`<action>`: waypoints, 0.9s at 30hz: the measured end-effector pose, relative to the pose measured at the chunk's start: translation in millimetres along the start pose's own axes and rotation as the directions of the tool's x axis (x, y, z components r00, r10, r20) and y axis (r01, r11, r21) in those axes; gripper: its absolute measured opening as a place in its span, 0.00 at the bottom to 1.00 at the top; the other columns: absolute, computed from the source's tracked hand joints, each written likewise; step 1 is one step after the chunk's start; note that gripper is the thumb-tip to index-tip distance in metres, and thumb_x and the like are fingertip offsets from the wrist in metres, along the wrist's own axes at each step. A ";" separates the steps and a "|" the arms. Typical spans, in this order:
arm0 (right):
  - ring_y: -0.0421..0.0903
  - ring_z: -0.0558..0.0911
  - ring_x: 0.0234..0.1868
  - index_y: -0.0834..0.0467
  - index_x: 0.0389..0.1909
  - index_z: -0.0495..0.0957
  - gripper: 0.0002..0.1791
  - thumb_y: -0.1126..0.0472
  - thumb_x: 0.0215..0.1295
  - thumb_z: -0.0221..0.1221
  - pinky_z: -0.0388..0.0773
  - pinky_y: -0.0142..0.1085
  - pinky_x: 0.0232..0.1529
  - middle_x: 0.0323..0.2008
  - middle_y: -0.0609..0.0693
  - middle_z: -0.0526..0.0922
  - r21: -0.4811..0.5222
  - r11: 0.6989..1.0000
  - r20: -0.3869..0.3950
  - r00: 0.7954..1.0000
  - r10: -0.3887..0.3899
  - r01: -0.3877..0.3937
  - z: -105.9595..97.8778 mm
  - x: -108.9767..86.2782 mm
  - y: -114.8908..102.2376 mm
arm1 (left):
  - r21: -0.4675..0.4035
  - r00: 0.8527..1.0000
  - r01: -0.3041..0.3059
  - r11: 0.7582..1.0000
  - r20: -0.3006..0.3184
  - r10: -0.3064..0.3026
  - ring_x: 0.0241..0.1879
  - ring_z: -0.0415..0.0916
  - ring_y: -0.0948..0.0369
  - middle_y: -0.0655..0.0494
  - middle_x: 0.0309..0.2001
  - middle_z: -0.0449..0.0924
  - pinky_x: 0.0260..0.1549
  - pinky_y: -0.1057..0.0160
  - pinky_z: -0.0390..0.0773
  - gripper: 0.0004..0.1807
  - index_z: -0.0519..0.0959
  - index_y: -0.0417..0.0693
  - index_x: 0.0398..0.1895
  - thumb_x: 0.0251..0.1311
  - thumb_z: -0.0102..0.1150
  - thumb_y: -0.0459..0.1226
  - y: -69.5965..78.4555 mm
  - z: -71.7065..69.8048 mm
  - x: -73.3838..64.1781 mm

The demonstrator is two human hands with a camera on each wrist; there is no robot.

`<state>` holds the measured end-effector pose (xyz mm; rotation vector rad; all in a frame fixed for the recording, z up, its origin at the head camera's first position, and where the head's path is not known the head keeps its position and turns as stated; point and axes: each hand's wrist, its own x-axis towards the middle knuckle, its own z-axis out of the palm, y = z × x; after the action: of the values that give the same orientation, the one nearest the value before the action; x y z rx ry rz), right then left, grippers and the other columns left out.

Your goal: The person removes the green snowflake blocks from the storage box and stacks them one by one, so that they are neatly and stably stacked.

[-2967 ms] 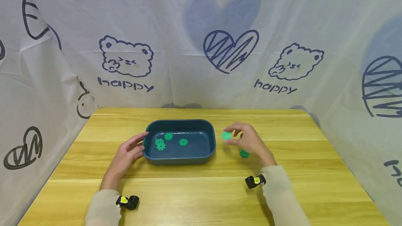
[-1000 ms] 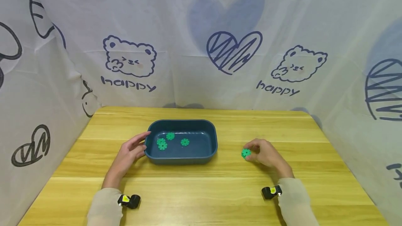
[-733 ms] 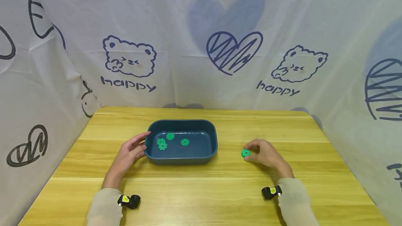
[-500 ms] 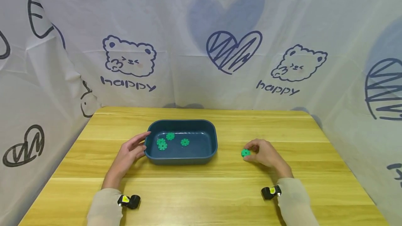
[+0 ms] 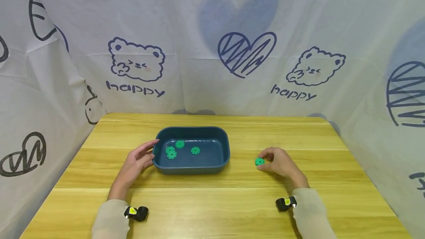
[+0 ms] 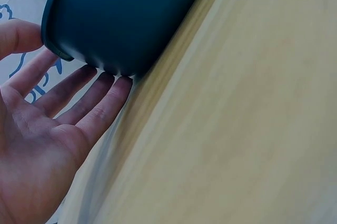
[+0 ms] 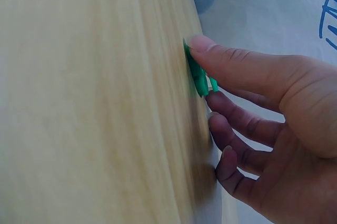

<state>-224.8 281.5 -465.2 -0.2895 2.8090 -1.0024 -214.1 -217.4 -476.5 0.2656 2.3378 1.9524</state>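
My right hand (image 5: pixel 277 160) pinches a green snowflake disc (image 5: pixel 259 161) between thumb and fingers, low over the wooden table to the right of the bin. In the right wrist view two green layers (image 7: pixel 197 74) show at the thumb tip; a second disc seems to lie under the first, mostly hidden. My left hand (image 5: pixel 135 161) touches the left end of a dark blue plastic bin (image 5: pixel 190 170) with nearly straight fingers, as the left wrist view also shows. Several more green snowflake discs (image 5: pixel 195 150) lie inside the bin, mostly toward its left side.
The pale wooden table (image 5: pixel 206 205) reaches back to a hanging white cloth (image 5: pixel 196 73) with blue bear and heart drawings. Cloth also hangs along both sides. A small black camera (image 5: pixel 137 213) is strapped to each wrist.
Since three seconds ago my right hand has carried its disc right and nearer, onto the spot where another disc lay. During the last second it barely shifts; my left hand stays at the bin.
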 end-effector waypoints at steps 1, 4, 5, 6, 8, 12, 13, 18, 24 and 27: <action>0.46 0.75 0.39 0.57 0.47 0.86 0.17 0.59 0.57 0.76 0.77 0.38 0.42 0.43 0.52 0.85 0.002 1.000 0.000 1.000 0.000 0.000 0.0 0.0 0.3 | -0.001 1.000 0.002 1.000 0.000 -0.002 0.58 0.77 0.74 0.37 0.77 0.63 0.51 0.75 0.82 0.27 0.66 0.42 0.76 0.75 0.49 0.32 0.2 0.1 0.0; 0.46 0.76 0.40 0.57 0.47 0.86 0.17 0.59 0.57 0.76 0.77 0.38 0.42 0.43 0.52 0.85 0.009 1.000 0.001 1.000 0.007 -0.007 -0.2 0.0 0.5 | 0.001 1.000 0.010 1.000 -0.001 -0.010 0.58 0.77 0.74 0.37 0.77 0.63 0.51 0.75 0.82 0.27 0.66 0.42 0.76 0.75 0.50 0.32 1.1 0.3 -0.4; 0.46 0.75 0.40 0.57 0.47 0.86 0.17 0.59 0.57 0.76 0.77 0.38 0.42 0.43 0.52 0.84 0.010 1.000 0.001 1.000 0.007 -0.007 -0.3 0.0 0.5 | 0.003 1.000 0.013 1.000 -0.001 -0.013 0.58 0.77 0.74 0.37 0.77 0.63 0.51 0.75 0.81 0.27 0.66 0.43 0.76 0.75 0.50 0.33 1.6 0.4 -0.7; 0.46 0.75 0.39 0.57 0.47 0.86 0.17 0.59 0.57 0.76 0.77 0.38 0.42 0.43 0.52 0.84 0.011 1.000 0.001 1.000 0.007 -0.007 -0.4 0.1 0.5 | 0.003 1.000 0.016 1.000 -0.002 -0.016 0.59 0.76 0.74 0.38 0.77 0.62 0.51 0.75 0.81 0.27 0.66 0.43 0.77 0.76 0.50 0.33 1.9 0.4 -0.9; 0.46 0.75 0.39 0.57 0.47 0.86 0.17 0.59 0.57 0.76 0.77 0.38 0.42 0.43 0.52 0.84 0.009 1.000 0.002 1.000 0.008 -0.008 -0.6 0.3 0.6 | 0.005 1.000 0.019 1.000 -0.001 -0.019 0.59 0.76 0.74 0.38 0.77 0.62 0.51 0.75 0.81 0.27 0.66 0.44 0.77 0.76 0.50 0.33 2.4 0.5 -1.2; 0.46 0.75 0.40 0.57 0.46 0.86 0.17 0.59 0.57 0.76 0.76 0.38 0.42 0.43 0.52 0.84 0.007 1.000 0.008 1.000 0.013 -0.014 -0.9 0.4 0.9 | 0.000 1.000 0.020 1.000 -0.002 -0.020 0.58 0.76 0.74 0.38 0.77 0.62 0.51 0.75 0.82 0.27 0.66 0.43 0.77 0.76 0.50 0.33 2.7 0.5 -1.4; 0.46 0.75 0.40 0.57 0.46 0.86 0.17 0.58 0.57 0.76 0.76 0.38 0.42 0.43 0.52 0.84 0.007 1.000 0.009 1.000 0.015 -0.015 -0.9 0.4 1.1 | -0.001 1.000 0.020 1.000 -0.002 -0.020 0.58 0.77 0.74 0.38 0.77 0.62 0.51 0.75 0.82 0.27 0.66 0.43 0.77 0.76 0.50 0.33 2.8 0.6 -1.4; 0.46 0.75 0.40 0.56 0.46 0.86 0.17 0.57 0.57 0.76 0.76 0.38 0.43 0.44 0.51 0.84 0.001 1.000 0.009 1.000 0.023 -0.023 -0.7 1.1 2.1 | -0.001 1.000 0.020 1.000 -0.003 -0.020 0.58 0.77 0.74 0.37 0.77 0.63 0.51 0.75 0.82 0.27 0.66 0.42 0.77 0.75 0.49 0.33 3.2 0.8 -1.9; 0.46 0.75 0.41 0.55 0.46 0.87 0.17 0.57 0.57 0.76 0.76 0.39 0.43 0.44 0.51 0.84 -0.012 1.000 0.008 1.000 0.025 -0.025 -0.2 1.4 3.0 | 0.001 1.000 0.019 1.000 -0.002 -0.019 0.59 0.76 0.74 0.38 0.77 0.63 0.51 0.75 0.81 0.27 0.66 0.43 0.77 0.76 0.49 0.33 3.9 1.2 -2.4; 0.46 0.75 0.41 0.55 0.46 0.87 0.17 0.57 0.56 0.76 0.76 0.39 0.43 0.44 0.51 0.84 -0.013 1.000 0.006 1.000 0.024 -0.024 0.0 1.5 3.2 | 0.001 1.000 0.021 1.000 -0.003 -0.021 0.59 0.77 0.74 0.38 0.77 0.63 0.51 0.75 0.81 0.27 0.66 0.43 0.77 0.76 0.49 0.33 3.8 1.2 -2.3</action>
<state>-226.7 283.6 -467.4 -0.2585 2.8078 -0.9773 -211.3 -216.0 -473.1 0.2374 2.3332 1.9439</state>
